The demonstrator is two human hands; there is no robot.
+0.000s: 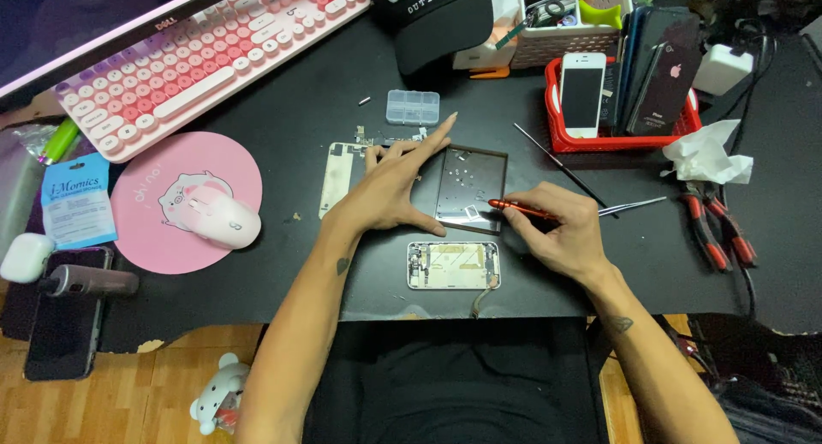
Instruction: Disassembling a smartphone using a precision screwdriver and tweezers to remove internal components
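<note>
While the dark rectangular magnetic tray (469, 190) is being steadied by the flat, open left hand (396, 185), a slim orange screwdriver (522, 209) is being gripped in the right hand (561, 234) fingers, lying crosswise, its tip pointing left onto the tray.

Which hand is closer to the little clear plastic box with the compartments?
Left. The left hand lies just below the clear box, fingertips reaching toward it. The right hand is farther off, down and right, holding a red screwdriver.
</note>
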